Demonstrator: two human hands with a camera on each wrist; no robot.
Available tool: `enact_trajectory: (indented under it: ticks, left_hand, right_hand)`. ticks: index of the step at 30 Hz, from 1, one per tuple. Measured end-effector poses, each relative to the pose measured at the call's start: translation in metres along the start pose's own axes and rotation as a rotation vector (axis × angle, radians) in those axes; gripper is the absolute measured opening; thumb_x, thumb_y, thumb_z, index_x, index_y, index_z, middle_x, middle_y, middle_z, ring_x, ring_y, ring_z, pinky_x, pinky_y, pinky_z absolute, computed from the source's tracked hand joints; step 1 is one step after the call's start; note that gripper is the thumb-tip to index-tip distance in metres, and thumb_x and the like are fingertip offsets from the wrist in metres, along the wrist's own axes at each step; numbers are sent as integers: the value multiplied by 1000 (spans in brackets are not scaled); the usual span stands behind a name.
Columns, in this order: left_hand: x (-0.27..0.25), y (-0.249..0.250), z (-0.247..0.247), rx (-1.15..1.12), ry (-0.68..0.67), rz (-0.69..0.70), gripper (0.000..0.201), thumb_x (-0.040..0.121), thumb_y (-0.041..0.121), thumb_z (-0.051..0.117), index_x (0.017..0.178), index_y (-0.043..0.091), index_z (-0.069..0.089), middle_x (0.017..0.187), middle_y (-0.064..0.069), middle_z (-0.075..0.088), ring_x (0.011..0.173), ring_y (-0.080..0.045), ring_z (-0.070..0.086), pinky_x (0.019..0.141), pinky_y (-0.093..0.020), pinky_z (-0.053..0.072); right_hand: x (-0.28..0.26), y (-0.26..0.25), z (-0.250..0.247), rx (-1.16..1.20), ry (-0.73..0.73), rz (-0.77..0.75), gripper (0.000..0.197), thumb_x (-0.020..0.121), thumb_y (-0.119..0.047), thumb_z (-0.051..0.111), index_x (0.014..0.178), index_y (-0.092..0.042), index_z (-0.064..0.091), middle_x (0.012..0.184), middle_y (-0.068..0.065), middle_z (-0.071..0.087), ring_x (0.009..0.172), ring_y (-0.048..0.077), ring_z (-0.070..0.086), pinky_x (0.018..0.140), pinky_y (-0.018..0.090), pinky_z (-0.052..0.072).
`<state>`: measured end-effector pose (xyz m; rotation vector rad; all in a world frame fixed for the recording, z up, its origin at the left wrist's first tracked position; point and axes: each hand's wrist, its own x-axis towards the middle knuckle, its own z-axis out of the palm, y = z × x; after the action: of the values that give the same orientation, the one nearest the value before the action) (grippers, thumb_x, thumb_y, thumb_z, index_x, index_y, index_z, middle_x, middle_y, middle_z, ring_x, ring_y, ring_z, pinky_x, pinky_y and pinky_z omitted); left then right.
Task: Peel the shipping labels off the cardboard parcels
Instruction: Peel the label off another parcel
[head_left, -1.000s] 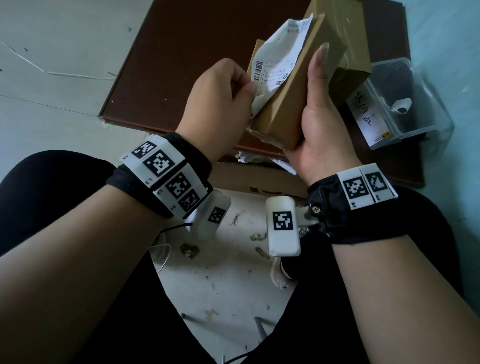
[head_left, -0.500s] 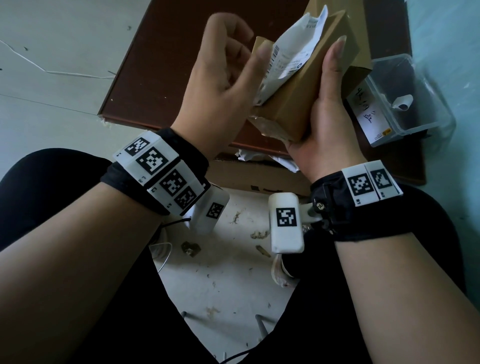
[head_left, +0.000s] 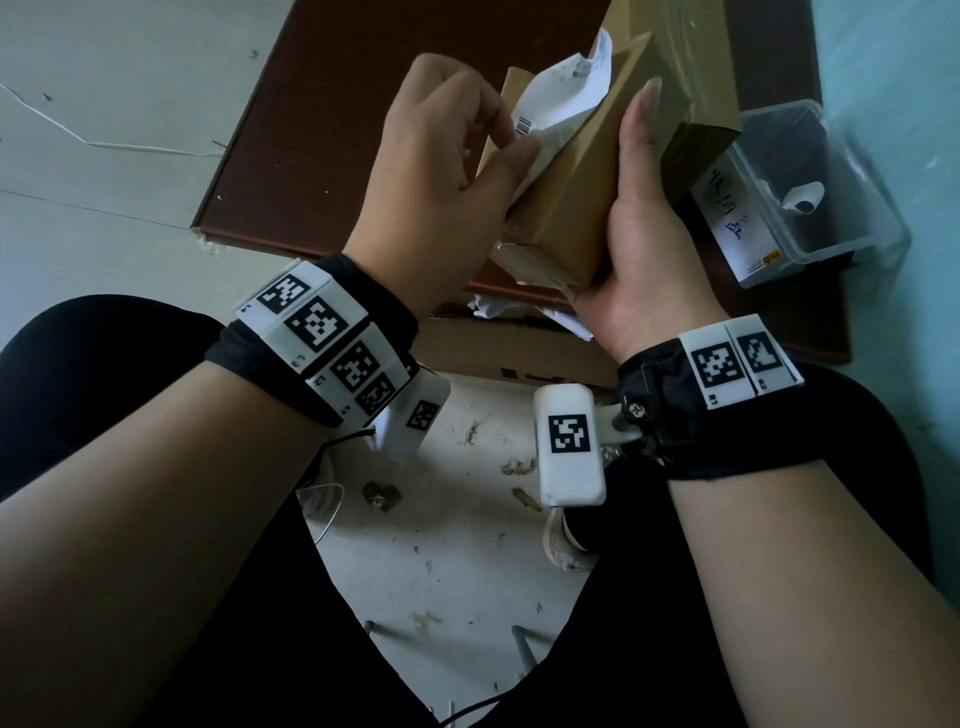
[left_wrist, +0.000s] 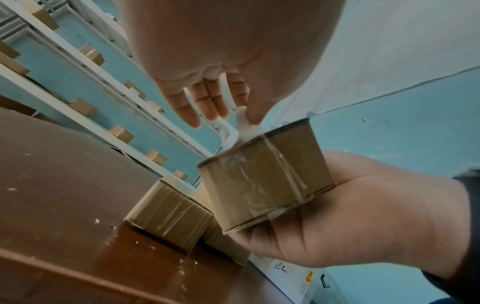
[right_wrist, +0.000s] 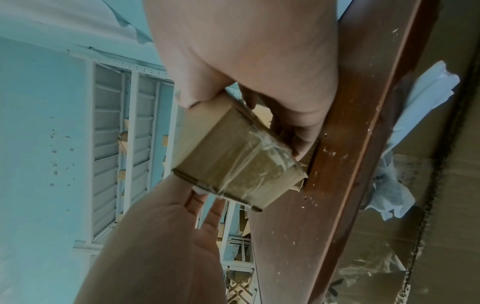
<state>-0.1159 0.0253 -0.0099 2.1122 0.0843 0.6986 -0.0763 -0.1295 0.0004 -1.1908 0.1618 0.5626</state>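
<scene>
My right hand (head_left: 636, 208) grips a small brown cardboard parcel (head_left: 566, 208) from below and the side, tilted up over the board. Clear tape crosses the parcel's end face (left_wrist: 262, 185). A white shipping label (head_left: 563, 98) with a barcode is partly lifted and crumpled on its upper face. My left hand (head_left: 511, 150) pinches the label's near edge between thumb and forefinger (left_wrist: 242, 115); its other fingers stay straight. How much of the label still sticks to the parcel is hidden.
A second taped parcel (left_wrist: 171, 214) lies on the dark brown board (head_left: 363, 104). A clear plastic bin (head_left: 831, 171) stands at the right. Crumpled white labels (head_left: 498, 306) lie in a cardboard carton (head_left: 519, 353) by my knees. Shelves with small boxes (left_wrist: 85, 55) line the wall.
My left hand rose with fingers spread half a second ago, then came back down and pinched the label lower. The label is more crumpled. The right hand keeps hold of the parcel.
</scene>
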Motion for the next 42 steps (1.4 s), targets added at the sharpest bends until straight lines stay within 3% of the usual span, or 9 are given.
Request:
enact_trajectory:
  ticks: [3, 6, 10, 15, 19, 24, 28, 36, 42]
  left_hand:
    - [0, 0, 1, 33, 2, 7, 16, 94, 22, 69, 94, 6, 65, 105, -12, 63, 90, -25, 61, 78, -37, 54]
    - [-1, -3, 0, 68, 23, -44, 15, 95, 21, 63, 97, 6, 63, 87, 8, 60, 83, -16, 59, 75, -36, 51]
    - [9, -12, -9, -53, 79, -171, 10, 95, 17, 57, 90, 25, 51, 75, 6, 54, 69, -14, 56, 62, -33, 45]
    - [1, -2, -6, -105, 12, -85, 11, 101, 7, 54, 100, 16, 47, 80, 5, 64, 68, -9, 62, 60, -21, 45]
    - [0, -2, -6, -110, 28, -64, 8, 103, 9, 53, 101, 13, 46, 77, -9, 66, 63, -15, 60, 57, -19, 41]
    - [-1, 1, -8, -94, -39, -26, 10, 101, 9, 62, 107, 0, 61, 85, 1, 74, 80, -1, 72, 71, -18, 53]
    - [-7, 7, -5, -81, -141, 31, 15, 102, 10, 63, 112, -1, 66, 90, 2, 77, 89, -3, 74, 79, -25, 60]
    - [-9, 7, 0, -126, -105, -37, 15, 101, 11, 60, 112, 3, 66, 83, 7, 78, 73, -21, 72, 66, -40, 58]
    - [-9, 14, 2, -333, -85, -198, 26, 102, 1, 40, 114, -2, 63, 92, -10, 79, 85, -27, 77, 72, -47, 64]
  right_hand:
    - [2, 2, 0, -5, 16, -2, 72, 105, -74, 49, 160, -26, 51, 142, 9, 74, 122, 33, 77, 98, 62, 64]
    - [3, 3, 2, 13, 61, -23, 62, 111, -64, 49, 158, -24, 54, 134, 8, 77, 118, 27, 78, 94, 53, 67]
    - [9, 3, -4, 155, 181, -56, 61, 112, -8, 54, 169, -23, 37, 129, 18, 72, 106, 27, 73, 79, 36, 67]
    - [2, 6, 7, 158, 87, 92, 39, 115, -36, 44, 131, -7, 64, 102, 13, 73, 92, 26, 72, 95, 44, 61]
    - [5, 1, 0, 236, 170, 61, 33, 116, -38, 47, 133, -15, 65, 134, 20, 73, 126, 38, 70, 115, 54, 53]
    - [4, 4, -4, 77, -2, 107, 75, 104, -77, 49, 146, -17, 64, 134, 15, 75, 124, 37, 73, 107, 66, 57]
    - [-1, 4, -1, 82, -82, 95, 70, 108, -72, 47, 147, -17, 63, 136, 21, 75, 123, 41, 75, 105, 69, 58]
    - [1, 6, -3, 57, -53, 79, 62, 106, -62, 63, 146, -14, 66, 134, 20, 76, 123, 39, 75, 103, 66, 60]
    - [5, 11, -9, 85, -63, 100, 69, 106, -66, 59, 146, -11, 66, 136, 23, 74, 128, 40, 72, 108, 69, 56]
